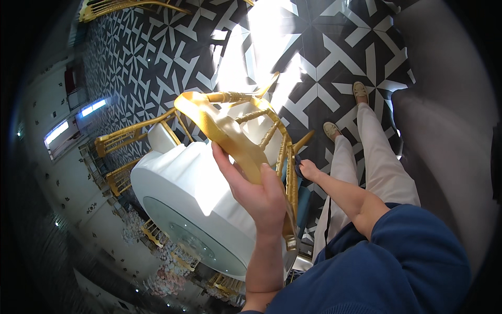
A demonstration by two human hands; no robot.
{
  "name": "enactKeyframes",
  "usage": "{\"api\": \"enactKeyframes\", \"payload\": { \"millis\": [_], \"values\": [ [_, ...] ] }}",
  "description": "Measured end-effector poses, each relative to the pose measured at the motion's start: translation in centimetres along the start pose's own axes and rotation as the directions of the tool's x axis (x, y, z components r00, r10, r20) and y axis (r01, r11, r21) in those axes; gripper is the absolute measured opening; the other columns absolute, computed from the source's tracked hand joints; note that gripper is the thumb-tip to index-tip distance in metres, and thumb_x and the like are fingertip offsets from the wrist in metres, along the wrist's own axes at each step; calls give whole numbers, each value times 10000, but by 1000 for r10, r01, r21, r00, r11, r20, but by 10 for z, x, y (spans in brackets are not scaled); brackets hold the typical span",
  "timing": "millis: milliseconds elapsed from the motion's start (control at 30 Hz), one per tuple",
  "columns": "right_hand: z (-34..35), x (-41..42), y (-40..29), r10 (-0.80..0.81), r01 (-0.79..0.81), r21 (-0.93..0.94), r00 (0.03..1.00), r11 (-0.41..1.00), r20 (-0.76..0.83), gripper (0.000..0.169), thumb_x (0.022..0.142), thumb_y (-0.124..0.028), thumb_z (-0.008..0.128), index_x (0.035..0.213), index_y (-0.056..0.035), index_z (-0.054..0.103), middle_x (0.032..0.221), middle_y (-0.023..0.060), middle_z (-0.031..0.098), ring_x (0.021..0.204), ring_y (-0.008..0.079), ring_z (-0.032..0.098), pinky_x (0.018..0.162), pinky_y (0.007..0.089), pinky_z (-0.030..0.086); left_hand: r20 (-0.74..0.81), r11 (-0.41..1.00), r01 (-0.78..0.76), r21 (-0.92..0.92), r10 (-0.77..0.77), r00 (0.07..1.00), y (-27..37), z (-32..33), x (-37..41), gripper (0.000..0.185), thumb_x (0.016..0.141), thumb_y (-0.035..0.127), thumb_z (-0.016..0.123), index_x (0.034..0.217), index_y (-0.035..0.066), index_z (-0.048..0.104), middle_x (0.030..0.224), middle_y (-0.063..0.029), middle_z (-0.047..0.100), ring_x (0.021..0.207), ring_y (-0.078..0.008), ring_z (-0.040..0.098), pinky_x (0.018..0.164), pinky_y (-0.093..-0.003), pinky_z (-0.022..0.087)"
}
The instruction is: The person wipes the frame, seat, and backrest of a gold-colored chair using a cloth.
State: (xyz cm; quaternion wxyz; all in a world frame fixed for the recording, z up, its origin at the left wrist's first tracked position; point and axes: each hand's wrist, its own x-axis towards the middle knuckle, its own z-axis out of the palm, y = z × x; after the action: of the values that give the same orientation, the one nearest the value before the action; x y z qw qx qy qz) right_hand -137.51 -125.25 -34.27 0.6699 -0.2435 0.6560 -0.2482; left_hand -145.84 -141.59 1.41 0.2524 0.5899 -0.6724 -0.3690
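A gold-coloured Chiavari-style chair [223, 129] with turned spindles stands before me, tilted in this view. My left hand [257, 192] grips the broad curved top rail of its backrest, with thumb and fingers on either side. Behind the spindles, the pale seat [251, 129] is partly hidden. On the chair's near side my right hand [309, 170] holds a bunched dark blue cloth [299, 166] close to the outer upright of the backrest. Much of the cloth is hidden by the hand and the chair frame.
A round table with a white tablecloth [184, 168] and a glass turntable [188, 231] adjoins the chair. More gold chairs [133, 129] stand around it. Flower arrangements [168, 278] lie farther off. Sunlight falls on the black-and-white patterned floor [325, 74]. A teal surface [302, 206] shows beside the chair.
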Motion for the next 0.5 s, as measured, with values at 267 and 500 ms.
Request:
{"api": "enactKeyframes", "payload": {
  "millis": [267, 500],
  "values": [
    [-45, 83, -56, -7, 80, 295, 971, 952, -240, 258, 868, -162, 516, 862, 51, 661, 822, 257, 664, 811, 382, 661, 717, 438, 484, 18, 998, -44, 44, 43, 999, 2, 1, 0, 784, 803, -2, 486, 1503, -60, 137, 1431, -264, 384, 1242, -340, 497, 1052, -403, 376],
    [-99, 137, -205, -352, 372, 164, 925, 913, -142, 231, 885, -128, 514, 857, 56, 652, 748, 128, 630, 680, 221, 596, 643, 339, 458, -22, 1000, -3, 29, 3, 1000, -5, -4, -1, 788, 798, 8, 490, 1501, -63, 141, 1443, -261, 366, 1277, -329, 465, 1063, -396, 371]
  ]
}}
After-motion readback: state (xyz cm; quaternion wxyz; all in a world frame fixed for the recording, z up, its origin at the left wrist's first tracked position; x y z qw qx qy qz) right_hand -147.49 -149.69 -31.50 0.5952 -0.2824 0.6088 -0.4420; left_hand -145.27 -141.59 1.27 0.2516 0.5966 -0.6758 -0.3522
